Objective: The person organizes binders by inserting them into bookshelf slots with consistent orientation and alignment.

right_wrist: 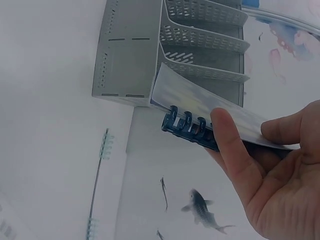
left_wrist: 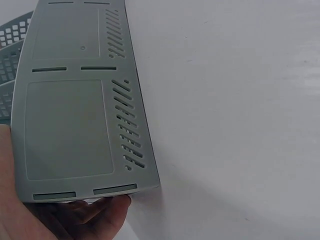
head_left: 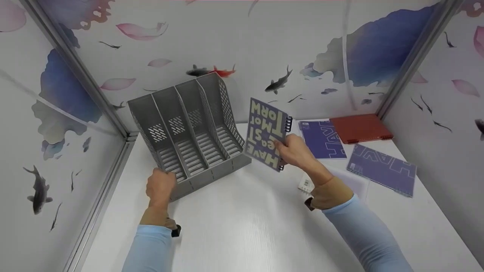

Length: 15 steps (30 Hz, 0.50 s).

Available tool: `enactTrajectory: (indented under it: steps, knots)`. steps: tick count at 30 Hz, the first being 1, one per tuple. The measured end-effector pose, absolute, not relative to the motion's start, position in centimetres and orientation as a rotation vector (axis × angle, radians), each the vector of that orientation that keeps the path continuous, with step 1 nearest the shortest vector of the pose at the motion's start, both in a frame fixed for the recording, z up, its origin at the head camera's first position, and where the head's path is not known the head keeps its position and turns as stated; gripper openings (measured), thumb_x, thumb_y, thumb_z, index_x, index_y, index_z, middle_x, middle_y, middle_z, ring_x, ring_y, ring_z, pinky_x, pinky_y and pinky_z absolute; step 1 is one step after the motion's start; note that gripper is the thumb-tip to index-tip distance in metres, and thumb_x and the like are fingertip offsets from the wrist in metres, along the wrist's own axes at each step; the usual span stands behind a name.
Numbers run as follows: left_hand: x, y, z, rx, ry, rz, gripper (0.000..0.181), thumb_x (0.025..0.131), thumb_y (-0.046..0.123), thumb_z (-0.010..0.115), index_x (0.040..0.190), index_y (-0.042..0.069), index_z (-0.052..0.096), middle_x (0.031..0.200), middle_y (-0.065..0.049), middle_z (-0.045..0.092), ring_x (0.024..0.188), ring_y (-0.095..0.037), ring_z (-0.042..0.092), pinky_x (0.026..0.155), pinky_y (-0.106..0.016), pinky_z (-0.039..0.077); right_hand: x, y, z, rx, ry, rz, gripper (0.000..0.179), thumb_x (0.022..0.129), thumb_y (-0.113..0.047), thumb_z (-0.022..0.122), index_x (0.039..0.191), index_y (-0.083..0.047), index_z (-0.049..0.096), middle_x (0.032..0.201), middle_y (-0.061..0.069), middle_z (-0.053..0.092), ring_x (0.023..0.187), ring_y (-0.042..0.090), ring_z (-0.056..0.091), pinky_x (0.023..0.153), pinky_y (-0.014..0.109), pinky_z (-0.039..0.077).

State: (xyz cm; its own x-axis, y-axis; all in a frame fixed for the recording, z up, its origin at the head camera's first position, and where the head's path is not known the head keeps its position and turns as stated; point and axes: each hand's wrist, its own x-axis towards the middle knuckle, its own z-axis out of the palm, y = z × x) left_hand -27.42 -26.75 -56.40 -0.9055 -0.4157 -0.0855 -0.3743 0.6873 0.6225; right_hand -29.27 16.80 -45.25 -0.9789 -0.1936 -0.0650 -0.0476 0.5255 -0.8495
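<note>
A grey four-slot file rack [head_left: 221,168] stands at an angle on the table, left of centre, its slots facing the person. The left hand [head_left: 160,185] grips the rack's front left corner; in the left wrist view its fingers curl against the end of the rack's slotted front panel [left_wrist: 70,130]. Between thumb and fingers, the right hand [head_left: 297,152] pinches a purple spiral notebook [head_left: 264,130] with large pale yellow letters, near its ring-bound edge. This notebook is raised and tilted just beside the rack's right end; the right wrist view shows its dark blue rings [right_wrist: 187,120].
To the right lie a purple notebook [head_left: 321,141], a red-brown one [head_left: 361,128] and another purple one [head_left: 385,170]. A pale notebook [head_left: 359,183] is partly hidden under the right forearm. Painted panels [head_left: 264,49] enclose the table [head_left: 242,234] at the back and sides.
</note>
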Motion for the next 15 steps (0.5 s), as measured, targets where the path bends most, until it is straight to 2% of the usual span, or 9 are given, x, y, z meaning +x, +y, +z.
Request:
enactTrajectory:
  steps: [8,15]
  knots:
    - [-27.3,-27.0,-56.3,0.665,-2.843,-1.016,0.047,0.104,0.023,0.046,0.128,-0.013,0.063,0.110,-0.031,0.075,0.088,-0.038,0.072,0.066,-0.044,0.051,-31.0,14.9,-44.1,-0.150,2.724,-1.426,0.049,0.115,-0.024,0.055,0.137,0.018,0.069,0.124,0.035,0.080,0.110,0.046,0.084,0.080,0.044,0.070]
    - [-27.3,-26.9,-56.3,0.666,-2.849,-1.030,0.055,0.106,0.028,0.047,0.136,-0.015,0.060,0.118,-0.035,0.075,0.102,-0.047,0.077,0.070,-0.047,0.054,-32.1,13.8,-44.0,-0.137,2.649,-1.480,0.051,0.115,-0.024,0.054,0.144,0.017,0.064,0.132,0.035,0.077,0.117,0.047,0.082,0.082,0.042,0.070]
